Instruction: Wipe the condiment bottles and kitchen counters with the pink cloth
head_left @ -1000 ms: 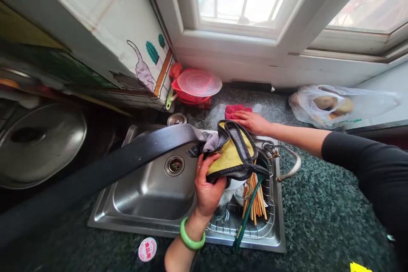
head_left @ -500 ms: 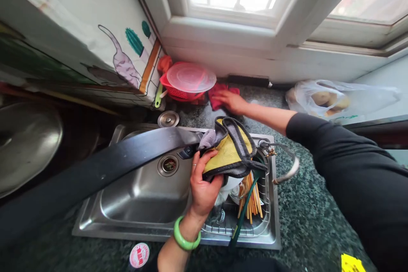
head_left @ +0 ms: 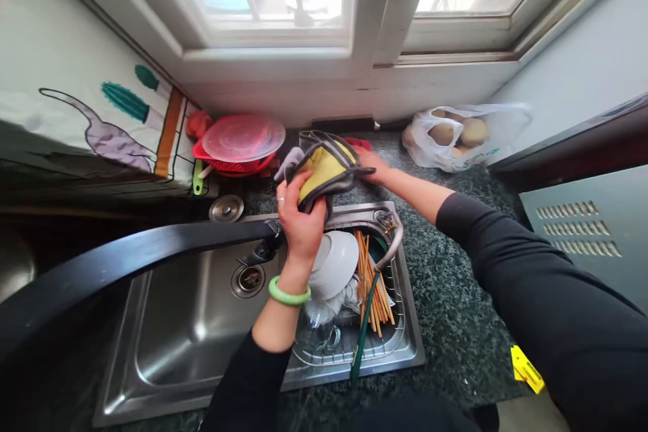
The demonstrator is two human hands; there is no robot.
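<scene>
My left hand [head_left: 302, 219], with a green bangle on the wrist, grips a yellow and grey cloth [head_left: 327, 172] with black edging, held up over the back rim of the sink. Behind that cloth, my right hand [head_left: 373, 165] reaches to a red cloth [head_left: 360, 143] on the counter by the window wall. The yellow cloth hides most of the red cloth and part of my right fingers. Below my left hand, a wire rack in the sink's right side holds white bowls [head_left: 337, 260], a glass mug [head_left: 316, 324] and chopsticks [head_left: 372, 283].
A red basket [head_left: 237, 163] with a clear lid and a metal sink stopper [head_left: 226, 208] are at the back left. A bag of potatoes [head_left: 458, 138] lies back right. A black bar [head_left: 177, 236] crosses the sink [head_left: 202, 324]. The faucet hose [head_left: 392, 243] curves over the rack.
The view has shifted right. My left hand has carried the yellow cloth away from the rack toward the window, now in front of my right hand. The bowls are more exposed.
</scene>
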